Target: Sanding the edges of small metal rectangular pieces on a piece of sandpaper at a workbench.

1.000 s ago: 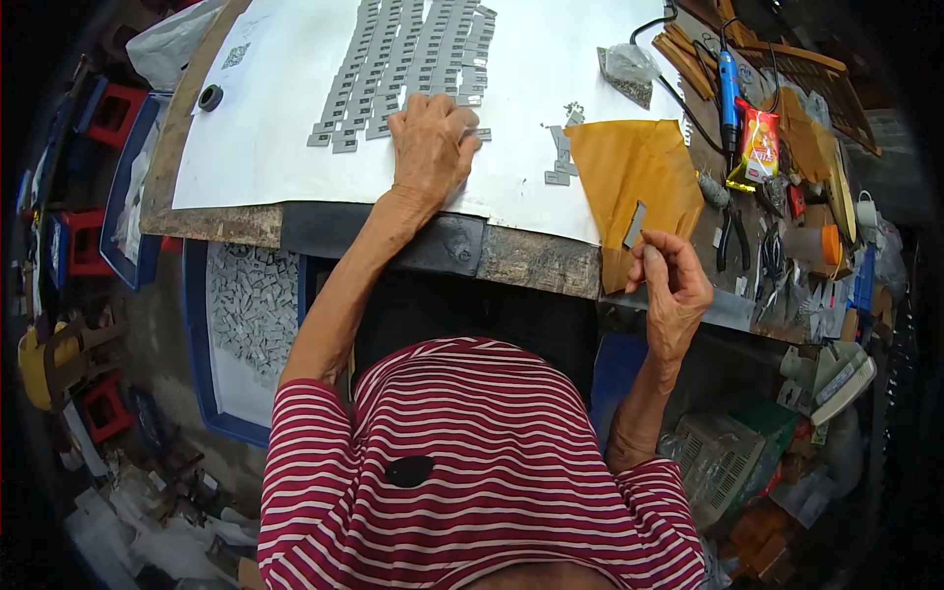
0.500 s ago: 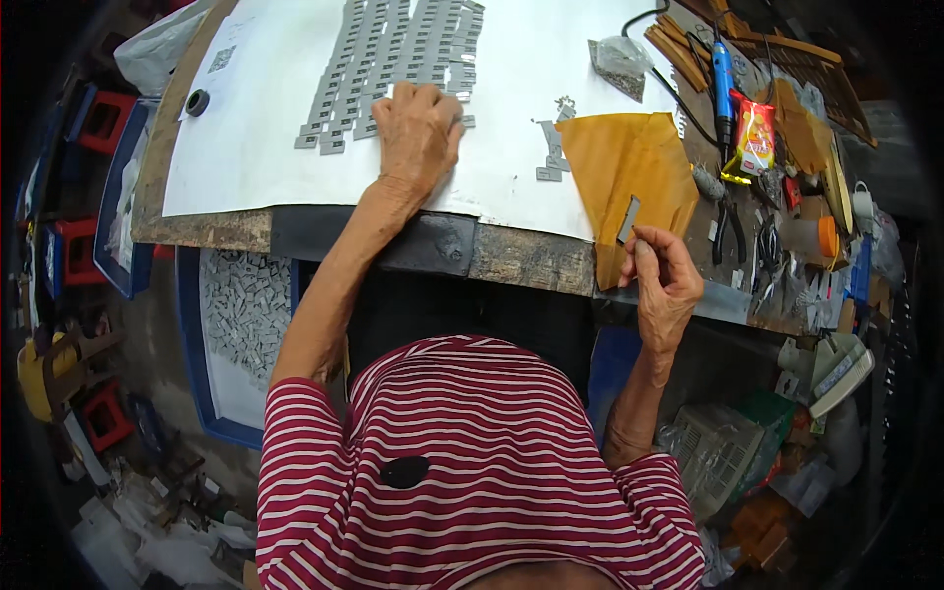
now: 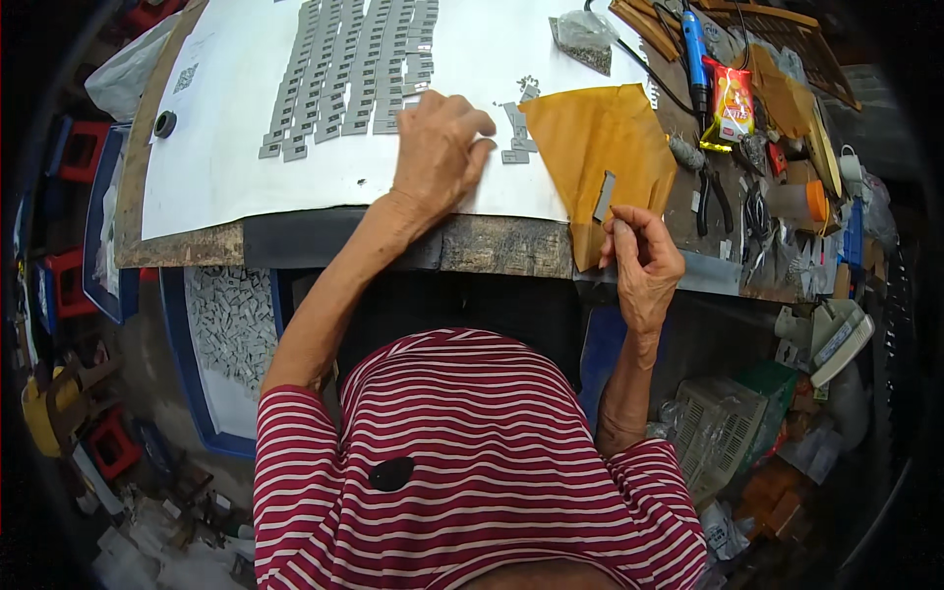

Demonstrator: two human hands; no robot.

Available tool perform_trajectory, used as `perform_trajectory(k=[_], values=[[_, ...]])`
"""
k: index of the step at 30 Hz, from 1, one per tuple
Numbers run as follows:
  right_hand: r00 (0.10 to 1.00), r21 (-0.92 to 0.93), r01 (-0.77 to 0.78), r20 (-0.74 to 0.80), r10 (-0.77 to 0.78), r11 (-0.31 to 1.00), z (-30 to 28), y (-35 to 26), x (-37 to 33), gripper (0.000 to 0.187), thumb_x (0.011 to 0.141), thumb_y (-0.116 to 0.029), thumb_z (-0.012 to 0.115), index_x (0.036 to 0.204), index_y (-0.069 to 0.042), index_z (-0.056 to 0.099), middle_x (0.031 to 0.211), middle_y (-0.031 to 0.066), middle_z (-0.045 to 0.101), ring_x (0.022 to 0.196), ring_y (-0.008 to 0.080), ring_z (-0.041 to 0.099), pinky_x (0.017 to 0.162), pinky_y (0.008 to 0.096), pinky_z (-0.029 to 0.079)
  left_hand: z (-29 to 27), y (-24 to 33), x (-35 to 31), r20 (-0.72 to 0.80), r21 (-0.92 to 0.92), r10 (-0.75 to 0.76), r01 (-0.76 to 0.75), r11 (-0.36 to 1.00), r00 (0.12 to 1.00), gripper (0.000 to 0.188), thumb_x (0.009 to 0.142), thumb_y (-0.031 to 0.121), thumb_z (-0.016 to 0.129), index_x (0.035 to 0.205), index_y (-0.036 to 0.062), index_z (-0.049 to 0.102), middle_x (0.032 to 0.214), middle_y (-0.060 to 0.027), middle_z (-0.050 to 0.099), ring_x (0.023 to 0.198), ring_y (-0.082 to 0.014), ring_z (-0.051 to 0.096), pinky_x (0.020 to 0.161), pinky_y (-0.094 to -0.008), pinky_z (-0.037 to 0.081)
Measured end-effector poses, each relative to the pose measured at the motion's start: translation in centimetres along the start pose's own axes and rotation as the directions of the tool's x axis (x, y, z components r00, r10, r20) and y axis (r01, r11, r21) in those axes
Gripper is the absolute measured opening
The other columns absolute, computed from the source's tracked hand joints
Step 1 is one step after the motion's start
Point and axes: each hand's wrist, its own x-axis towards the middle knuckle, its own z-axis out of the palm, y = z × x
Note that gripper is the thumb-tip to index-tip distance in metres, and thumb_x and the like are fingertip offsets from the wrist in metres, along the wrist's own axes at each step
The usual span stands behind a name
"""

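Note:
My left hand (image 3: 441,152) is over the white sheet, just right of the lower end of the grey piece rows. Its fingers are bent and the thumb stands apart; I see nothing in it. Small flat grey pieces (image 3: 339,84) lie side by side in long slanted rows. At the table's front edge, my right hand (image 3: 646,261) has thumb and forefinger pinched at the lower end of a narrow grey strip (image 3: 605,195). Behind that strip is a sheet of brown paper (image 3: 575,128). A few loose grey pieces (image 3: 515,143) sit between my left hand and the brown paper.
A bag of small parts (image 3: 582,44), a blue electric screwdriver (image 3: 695,54), a red packet (image 3: 731,103) and pliers (image 3: 715,202) crowd the table's right. A black ring (image 3: 164,124) rests at left. Below the edge, a blue tray (image 3: 202,393) holds many grey pieces.
My left hand has left the grey rows and moved right, toward the loose pieces. The right hand keeps its pinch at the strip. The whole view has shifted slightly.

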Motion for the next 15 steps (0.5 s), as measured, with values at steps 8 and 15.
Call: perform_trajectory(k=[8, 15], values=[[0.999, -0.076, 0.002, -0.048, -0.005, 0.997, -0.7, 0.4, -0.2, 0.011, 0.086, -0.002, 0.051, 0.094, 0.003, 0.056, 0.073, 0.0026, 0.056, 0.06, 0.0061, 0.051, 0.05, 0.0194, 0.043, 2.2, 1.6, -0.4, 0.025, 0.032, -0.003, 0.003, 0.999, 1.0, 0.014, 0.069, 0.016, 0.068, 0.08, 0.0108, 0.061, 0.082, -0.0016, 0.055, 0.084, -0.0221, 0.047, 0.074, -0.0367, 0.033], [0.995, -0.276, 0.037, -0.08, -0.061, 0.96, -2.0, 2.5, 1.6, 0.011, 0.081, -0.001, 0.054, 0.09, 0.005, 0.057, 0.07, 0.0052, 0.056, 0.058, 0.0071, 0.049, 0.052, 0.0219, 0.041, 1.5, 1.4, -0.9, 0.051, -0.021, 0.002, 0.0, 1.0, 0.999, 0.015, 0.067, 0.012, 0.067, 0.077, 0.0063, 0.058, 0.08, -0.0054, 0.056, 0.08, -0.0239, 0.048, 0.07, -0.0365, 0.035]])
